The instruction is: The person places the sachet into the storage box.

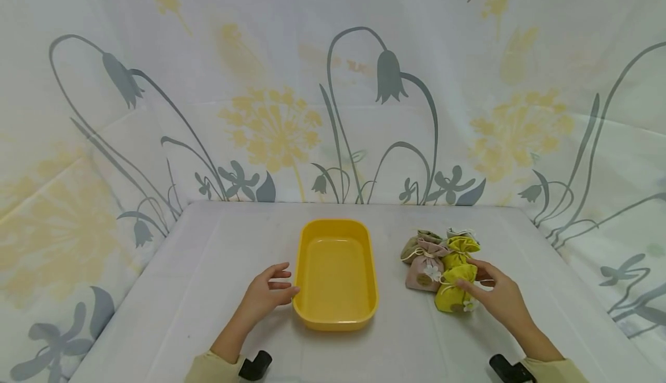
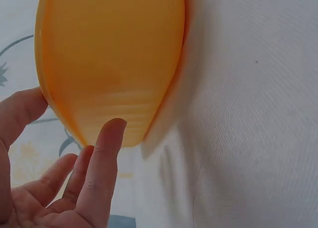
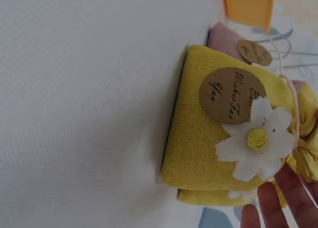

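In the head view a yellow tray (image 1: 337, 324) stands at the middle of the table. My left hand (image 1: 267, 293) is at its left side, fingers loosely spread. The left wrist view shows the thumb (image 2: 30, 106) at the tray's rim and a fingertip overlapping its side. On the right, my right hand (image 1: 499, 293) reaches to the front yellow drawstring pouch (image 1: 451, 297), thumb and fingers spread about its gathered neck. A round paper label (image 3: 232, 95) and a white fabric flower (image 3: 256, 138) decorate this pouch. The fingertips (image 3: 285, 176) lie beside its neck.
Several more pouches cluster behind and left of the front one: a pink pouch (image 1: 422, 273), another yellow pouch (image 1: 463, 245), and a brownish one (image 1: 410, 250). White cloth covers the table (image 1: 208, 290). A flower-printed curtain (image 1: 291, 53) rises behind its back edge.
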Demonstrator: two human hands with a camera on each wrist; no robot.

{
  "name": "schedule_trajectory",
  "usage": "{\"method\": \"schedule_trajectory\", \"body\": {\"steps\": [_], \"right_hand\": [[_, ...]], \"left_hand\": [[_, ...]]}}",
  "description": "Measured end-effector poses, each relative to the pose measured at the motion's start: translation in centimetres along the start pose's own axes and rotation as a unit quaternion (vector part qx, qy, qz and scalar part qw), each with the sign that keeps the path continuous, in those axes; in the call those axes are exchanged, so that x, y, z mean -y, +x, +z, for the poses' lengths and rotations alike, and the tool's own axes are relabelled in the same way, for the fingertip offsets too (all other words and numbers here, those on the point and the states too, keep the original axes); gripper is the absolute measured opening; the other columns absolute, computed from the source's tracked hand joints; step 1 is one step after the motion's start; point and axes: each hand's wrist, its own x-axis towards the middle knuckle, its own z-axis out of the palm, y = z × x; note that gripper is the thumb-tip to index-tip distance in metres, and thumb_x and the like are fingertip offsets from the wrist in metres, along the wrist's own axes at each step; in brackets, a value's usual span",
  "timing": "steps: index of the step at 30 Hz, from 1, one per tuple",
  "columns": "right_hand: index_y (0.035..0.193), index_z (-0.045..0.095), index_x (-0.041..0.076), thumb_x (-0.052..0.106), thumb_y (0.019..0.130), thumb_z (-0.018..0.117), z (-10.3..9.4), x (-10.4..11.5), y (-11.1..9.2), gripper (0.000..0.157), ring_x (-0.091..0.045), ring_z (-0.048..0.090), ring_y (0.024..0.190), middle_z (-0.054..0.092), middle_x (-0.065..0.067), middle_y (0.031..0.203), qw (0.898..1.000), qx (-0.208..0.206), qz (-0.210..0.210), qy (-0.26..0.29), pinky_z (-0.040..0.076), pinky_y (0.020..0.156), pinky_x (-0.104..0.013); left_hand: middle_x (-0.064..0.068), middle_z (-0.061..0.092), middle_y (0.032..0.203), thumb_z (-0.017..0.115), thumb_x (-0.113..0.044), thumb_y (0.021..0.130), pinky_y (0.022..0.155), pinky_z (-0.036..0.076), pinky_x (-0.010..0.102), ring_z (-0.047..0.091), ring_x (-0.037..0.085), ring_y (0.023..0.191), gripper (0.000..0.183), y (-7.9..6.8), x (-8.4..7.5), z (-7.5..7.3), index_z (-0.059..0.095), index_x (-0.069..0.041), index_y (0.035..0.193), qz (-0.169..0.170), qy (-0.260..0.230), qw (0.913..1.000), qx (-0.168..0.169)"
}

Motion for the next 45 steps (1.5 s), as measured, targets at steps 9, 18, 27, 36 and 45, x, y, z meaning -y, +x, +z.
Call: {"method": "schedule_trajectory", "body": {"steps": [9,18,27,36,45], "right_hand": [[0.115,0.059,0.001,0.032,0.082,0.072,-0.4,0.3,-0.2,0.047,-0.032,0.060,0.088,0.062,-0.008,0.089,0.999,0.019,0.025,0.025,0.054,0.071,-0.042],[0.107,0.064,0.001,0.031,0.077,0.076,-0.8,1.0,-0.4,0.044,-0.010,0.062,0.078,0.067,-0.010,0.094,0.995,0.025,0.064,0.069,0.051,0.063,-0.023],[0.104,0.066,-0.002,0.028,0.076,0.078,-0.9,1.7,-0.7,0.043,-0.003,0.060,0.074,0.068,-0.001,0.088,0.987,0.007,0.094,0.130,0.052,0.063,-0.021],[0.103,0.064,-0.003,0.027,0.076,0.078,-0.7,2.8,-0.7,0.042,-0.002,0.061,0.077,0.064,0.010,0.089,0.981,-0.003,0.096,0.169,0.053,0.066,-0.020],[0.104,0.063,-0.005,0.022,0.077,0.077,-0.3,4.2,-0.4,0.040,-0.004,0.061,0.077,0.066,0.007,0.086,0.977,-0.002,0.091,0.193,0.053,0.066,-0.021]], "left_hand": [[0.014,0.057,0.113,0.074,-0.010,0.079,0.069,0.057,0.035,0.061,0.028,0.096,0.054,0.0,-0.1,0.2,0.053,0.001,0.127,0.002,-0.028,0.9993,0.024],[0.014,0.056,0.111,0.074,-0.009,0.080,0.068,0.057,0.034,0.063,0.026,0.093,0.054,0.0,-0.2,0.4,0.052,0.001,0.128,-0.002,-0.028,0.9993,0.023],[0.014,0.056,0.111,0.073,-0.007,0.079,0.068,0.057,0.034,0.062,0.025,0.093,0.053,-0.1,-0.3,0.5,0.053,0.001,0.128,-0.006,-0.024,0.9996,0.016],[0.013,0.056,0.111,0.072,-0.005,0.080,0.068,0.057,0.034,0.063,0.024,0.092,0.052,-0.2,-0.5,0.6,0.054,0.001,0.128,-0.010,-0.025,0.9996,0.009],[0.013,0.056,0.110,0.072,-0.006,0.080,0.068,0.057,0.034,0.062,0.024,0.092,0.051,-0.3,-0.6,0.6,0.053,0.001,0.127,-0.012,-0.027,0.9995,0.011]]}}
